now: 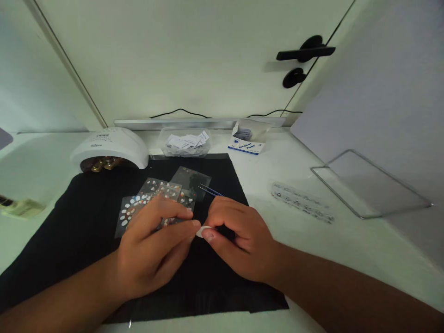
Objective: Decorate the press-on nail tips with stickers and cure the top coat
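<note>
Both hands meet at the lower middle of the frame over a black mat (pixel 86 222). The left hand (pixel 152 252) and the right hand (pixel 239 243) pinch a small white false nail (pixel 201 231) between their fingertips, and the right hand also grips blue tweezers (pixel 210 190), whose tips point up and left. By the look of it the nail is being fitted or decorated, a fine-work step; the next move would call for a steady pinch and a careful tweezer tip. Just beyond the left hand lie clear sticker sheets (pixel 152 192) with small coloured shapes. Farther up the worktop (pixel 277 166) stand a white nail lamp (pixel 111 145) at the left, a clear tub of paper slips (pixel 185 142) in the middle, and a box of alcohol pads (pixel 247 141). To the right rests a clear tray (pixel 371 185).
</note>
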A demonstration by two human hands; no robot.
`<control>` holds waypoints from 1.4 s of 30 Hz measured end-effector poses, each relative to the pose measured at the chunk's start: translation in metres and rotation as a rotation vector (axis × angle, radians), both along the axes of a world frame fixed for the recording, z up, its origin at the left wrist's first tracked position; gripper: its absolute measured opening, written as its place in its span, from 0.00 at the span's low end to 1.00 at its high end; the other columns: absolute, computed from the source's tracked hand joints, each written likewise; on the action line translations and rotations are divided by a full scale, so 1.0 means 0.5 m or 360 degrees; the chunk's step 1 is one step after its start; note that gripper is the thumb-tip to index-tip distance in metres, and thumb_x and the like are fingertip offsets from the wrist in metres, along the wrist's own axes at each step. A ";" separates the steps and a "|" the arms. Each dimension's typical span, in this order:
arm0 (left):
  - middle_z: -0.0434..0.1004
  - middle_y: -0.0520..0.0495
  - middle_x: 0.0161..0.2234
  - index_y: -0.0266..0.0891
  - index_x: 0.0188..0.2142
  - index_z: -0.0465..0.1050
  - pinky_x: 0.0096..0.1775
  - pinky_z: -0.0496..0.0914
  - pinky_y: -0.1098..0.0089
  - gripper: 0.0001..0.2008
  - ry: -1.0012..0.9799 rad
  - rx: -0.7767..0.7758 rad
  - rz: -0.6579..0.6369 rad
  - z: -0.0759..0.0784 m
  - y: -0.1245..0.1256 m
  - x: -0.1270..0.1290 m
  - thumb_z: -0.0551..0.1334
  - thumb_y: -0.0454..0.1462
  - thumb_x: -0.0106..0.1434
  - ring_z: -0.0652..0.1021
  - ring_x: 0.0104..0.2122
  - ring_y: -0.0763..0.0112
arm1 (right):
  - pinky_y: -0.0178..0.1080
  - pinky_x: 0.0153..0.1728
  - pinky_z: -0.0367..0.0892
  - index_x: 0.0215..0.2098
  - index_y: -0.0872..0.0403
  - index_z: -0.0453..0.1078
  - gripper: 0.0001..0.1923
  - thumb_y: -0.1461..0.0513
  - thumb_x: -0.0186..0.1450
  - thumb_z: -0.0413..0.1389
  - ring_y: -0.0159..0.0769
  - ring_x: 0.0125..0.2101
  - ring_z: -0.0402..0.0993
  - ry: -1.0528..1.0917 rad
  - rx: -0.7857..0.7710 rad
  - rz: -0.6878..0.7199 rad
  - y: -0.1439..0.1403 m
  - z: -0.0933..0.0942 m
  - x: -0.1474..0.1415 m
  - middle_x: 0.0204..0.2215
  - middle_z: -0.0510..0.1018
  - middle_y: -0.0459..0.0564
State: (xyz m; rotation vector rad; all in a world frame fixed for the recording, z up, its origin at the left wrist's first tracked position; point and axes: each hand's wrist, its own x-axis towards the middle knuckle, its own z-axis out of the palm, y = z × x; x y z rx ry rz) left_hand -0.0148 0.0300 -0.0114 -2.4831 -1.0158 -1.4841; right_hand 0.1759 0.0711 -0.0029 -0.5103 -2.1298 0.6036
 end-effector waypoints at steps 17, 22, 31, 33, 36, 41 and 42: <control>0.72 0.44 0.40 0.35 0.43 0.72 0.37 0.75 0.67 0.12 -0.0032 0.0008 -0.0037 0.000 0.000 -0.001 0.61 0.23 0.61 0.76 0.37 0.70 | 0.34 0.28 0.64 0.28 0.53 0.63 0.08 0.68 0.65 0.53 0.28 0.24 0.64 0.0014 -0.0027 0.0012 -0.001 -0.001 0.002 0.22 0.68 0.42; 0.72 0.45 0.40 0.37 0.44 0.72 0.36 0.74 0.67 0.12 0.0015 -0.0017 -0.0017 -0.002 0.002 -0.003 0.61 0.25 0.62 0.76 0.37 0.69 | 0.34 0.28 0.64 0.28 0.54 0.64 0.08 0.68 0.65 0.53 0.28 0.25 0.65 0.0026 0.0029 0.0026 0.000 -0.002 0.003 0.22 0.68 0.42; 0.71 0.45 0.40 0.33 0.44 0.70 0.38 0.72 0.69 0.13 -0.0050 -0.0081 -0.0083 0.000 0.000 0.000 0.61 0.24 0.61 0.75 0.38 0.71 | 0.34 0.28 0.64 0.28 0.53 0.64 0.08 0.68 0.65 0.53 0.29 0.25 0.65 -0.0023 0.0012 0.0009 -0.001 -0.001 0.005 0.22 0.69 0.43; 0.71 0.45 0.40 0.33 0.44 0.71 0.38 0.71 0.70 0.12 -0.0022 -0.0093 -0.0081 0.000 0.000 0.000 0.61 0.23 0.61 0.74 0.38 0.71 | 0.34 0.27 0.64 0.28 0.53 0.64 0.08 0.68 0.66 0.53 0.29 0.25 0.65 -0.0021 0.0005 0.0005 -0.002 -0.001 0.005 0.22 0.69 0.43; 0.71 0.45 0.42 0.32 0.43 0.71 0.40 0.71 0.69 0.12 -0.0008 -0.0065 -0.0094 -0.002 -0.001 -0.001 0.61 0.22 0.61 0.74 0.39 0.71 | 0.34 0.28 0.65 0.28 0.53 0.64 0.08 0.68 0.66 0.53 0.29 0.25 0.65 -0.0015 -0.0004 -0.0004 -0.002 -0.002 0.004 0.22 0.68 0.43; 0.70 0.45 0.42 0.33 0.42 0.72 0.40 0.71 0.68 0.12 -0.0016 -0.0049 -0.0107 -0.005 -0.001 -0.003 0.61 0.21 0.60 0.74 0.39 0.71 | 0.34 0.28 0.65 0.27 0.53 0.63 0.09 0.68 0.65 0.54 0.28 0.24 0.65 0.0004 -0.0022 -0.0011 -0.001 -0.002 0.003 0.22 0.68 0.42; 0.71 0.45 0.42 0.33 0.41 0.72 0.40 0.71 0.68 0.12 -0.0013 -0.0055 -0.0105 -0.006 -0.001 -0.004 0.62 0.21 0.60 0.74 0.39 0.71 | 0.34 0.28 0.65 0.27 0.53 0.63 0.09 0.67 0.65 0.54 0.28 0.24 0.65 0.0002 -0.0026 -0.0014 -0.001 -0.002 0.003 0.22 0.68 0.42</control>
